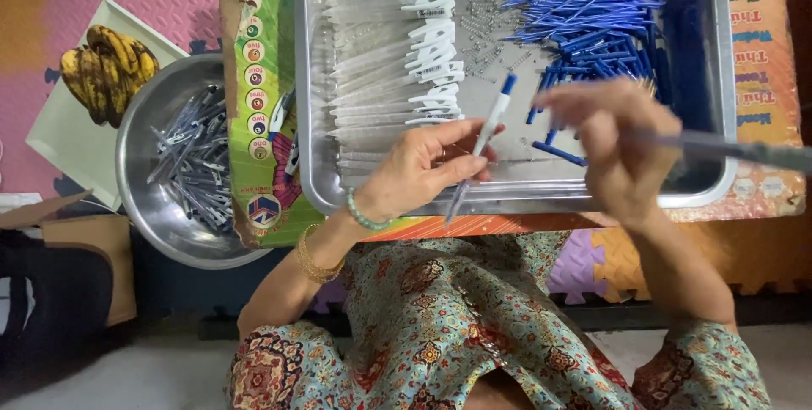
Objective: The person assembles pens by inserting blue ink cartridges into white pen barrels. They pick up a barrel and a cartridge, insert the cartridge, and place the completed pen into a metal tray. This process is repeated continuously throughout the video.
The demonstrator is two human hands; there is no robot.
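The left hand (419, 165) pinches a pen (482, 143) between thumb and fingertips, tilted over the near edge of the steel tray (309, 122) — kept close to the parts. The pen is slim, clear-bodied, blue-tipped. The right hand (622, 152) is curled shut on a blurred grey rod (736, 149) — likely mid-motion.

bare tray floor (507, 175) lies open between the clear barrels (381, 80) and blue refill heap (592, 12).

tray (727, 80): shiny metal | bowl (139, 135): glossy steel | pen (482, 143): smooth plastic | box (85, 236): matt cardboard
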